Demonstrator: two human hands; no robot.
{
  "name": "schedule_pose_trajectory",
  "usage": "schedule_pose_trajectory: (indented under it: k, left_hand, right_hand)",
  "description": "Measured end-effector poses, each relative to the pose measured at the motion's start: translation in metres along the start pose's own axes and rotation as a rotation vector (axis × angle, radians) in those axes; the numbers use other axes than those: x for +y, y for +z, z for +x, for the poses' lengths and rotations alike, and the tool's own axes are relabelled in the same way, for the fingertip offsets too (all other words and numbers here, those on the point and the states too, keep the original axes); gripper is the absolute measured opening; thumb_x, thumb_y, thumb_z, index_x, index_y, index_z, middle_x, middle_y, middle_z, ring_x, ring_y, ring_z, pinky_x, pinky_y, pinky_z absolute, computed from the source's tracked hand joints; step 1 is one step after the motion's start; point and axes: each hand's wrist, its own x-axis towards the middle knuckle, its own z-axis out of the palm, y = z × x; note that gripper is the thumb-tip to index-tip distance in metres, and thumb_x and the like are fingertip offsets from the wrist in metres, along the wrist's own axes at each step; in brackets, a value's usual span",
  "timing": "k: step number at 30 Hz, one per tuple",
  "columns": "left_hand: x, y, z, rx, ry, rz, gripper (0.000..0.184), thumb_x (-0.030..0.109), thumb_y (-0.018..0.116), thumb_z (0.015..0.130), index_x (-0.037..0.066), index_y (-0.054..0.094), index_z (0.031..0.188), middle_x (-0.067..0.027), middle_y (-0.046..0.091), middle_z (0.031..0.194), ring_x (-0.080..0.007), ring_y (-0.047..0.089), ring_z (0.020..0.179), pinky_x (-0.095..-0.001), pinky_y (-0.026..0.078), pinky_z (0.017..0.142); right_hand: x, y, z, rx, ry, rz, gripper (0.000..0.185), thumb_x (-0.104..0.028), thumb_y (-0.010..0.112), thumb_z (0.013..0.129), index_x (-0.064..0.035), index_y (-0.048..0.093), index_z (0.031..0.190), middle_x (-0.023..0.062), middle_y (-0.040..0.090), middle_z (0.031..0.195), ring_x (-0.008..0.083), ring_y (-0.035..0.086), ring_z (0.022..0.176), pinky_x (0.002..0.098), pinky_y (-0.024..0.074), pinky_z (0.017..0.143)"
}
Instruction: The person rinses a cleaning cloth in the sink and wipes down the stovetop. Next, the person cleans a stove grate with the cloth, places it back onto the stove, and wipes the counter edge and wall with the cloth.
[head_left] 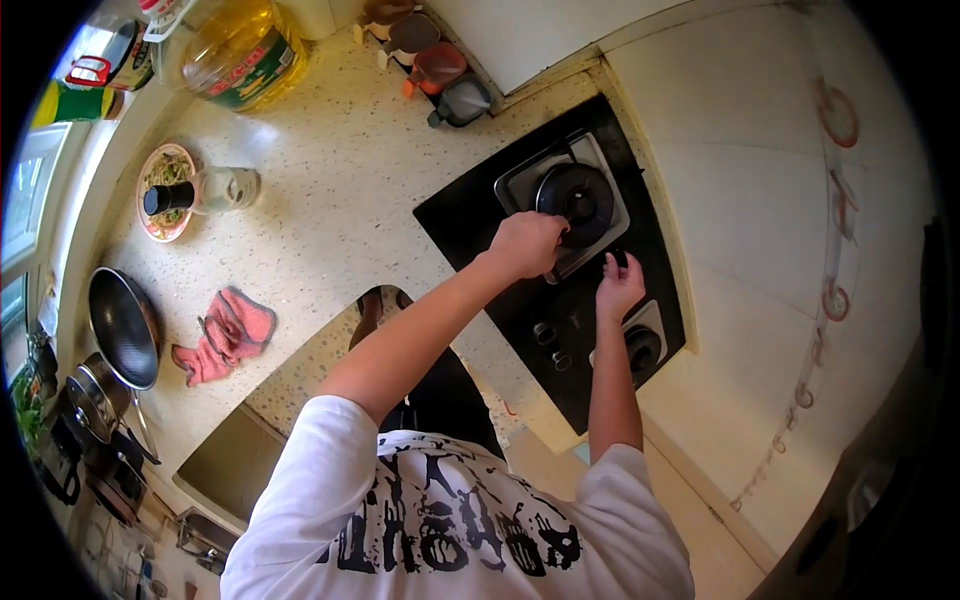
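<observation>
Left hand point(530, 245) was at the black burner ring point(578, 200) on the stove point(450, 215), fingers curled together by its near edge; couldn't tell if they actually gripped it. Ring sat in the silver drip tray point(617, 215), toward the stove's far corner. Hand placement probably kept the ring steady.

Right hand point(620, 285) was just beside the tray, thumb and fingertips pinching a small black piece point(619, 259). Fingertip hold made sense for something that small; too little showed to identify it. Second burner point(643, 347) was near the stove's right corner, knobs point(545, 333) along the front edge.

Containers: big clear jug point(235, 60) at the worktop's far edge, yellow oil inside, presumably parked away from heat. Lidded seasoning boxes point(437, 66) were lined up at the worktop's wall edge, likely for easy reach; contents hidden. Plate point(143, 210) near the window-side edge held shredded food point(168, 162). Clear bottle point(225, 189), black-capped, was by it; couldn't read the fill. Wok point(125, 325) was along the same edge, pink cloth point(228, 333) near it.
</observation>
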Motion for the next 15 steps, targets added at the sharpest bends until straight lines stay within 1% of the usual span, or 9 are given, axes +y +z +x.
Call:
schedule_pose_trajectory:
  k: [5,11,14,15]
  left_hand:
    - [0.0,0.002,0.001,0.027,-0.011,0.009,0.034,0.013,0.066,0.083,0.011,0.072,0.116,-0.0153,0.074,0.101,-0.0356,0.07,0.098,-0.0463,0.056,0.085]
    - [-0.002,0.018,-0.001,0.119,-0.005,-0.044,0.029,0.011,0.065,0.083,0.009,0.074,0.111,-0.0165,0.074,0.1,-0.0366,0.07,0.096,-0.0465,0.056,0.084]
    - [-0.007,0.032,-0.002,0.218,0.056,-0.089,0.035,0.007,0.065,0.081,0.009,0.071,0.115,-0.0163,0.074,0.1,-0.0364,0.07,0.095,-0.0456,0.057,0.082]
    - [-0.005,0.032,-0.005,0.211,0.044,-0.115,0.037,0.006,0.065,0.08,0.009,0.07,0.117,-0.0161,0.074,0.1,-0.0362,0.071,0.095,-0.0452,0.057,0.082]
  right_hand:
    - [0.007,0.003,0.001,-0.025,0.002,0.007,0.021,-0.005,0.079,0.088,0.0023,0.07,0.106,0.0105,0.07,0.084,0.0151,0.068,0.067,0.0289,0.0541,0.063]
    - [0.017,0.003,-0.002,-0.046,0.027,0.018,0.022,-0.006,0.077,0.09,0.0024,0.069,0.108,0.0105,0.071,0.083,0.0152,0.069,0.068,0.0297,0.0548,0.064]
    - [0.015,0.003,-0.001,-0.069,0.07,0.017,0.022,-0.006,0.076,0.092,0.0027,0.069,0.11,0.0106,0.072,0.085,0.015,0.07,0.07,0.0297,0.0561,0.066]
    - [0.016,0.004,-0.001,-0.071,0.087,0.01,0.022,-0.006,0.075,0.092,0.0029,0.068,0.111,0.0106,0.072,0.085,0.0149,0.071,0.071,0.0297,0.0565,0.067]
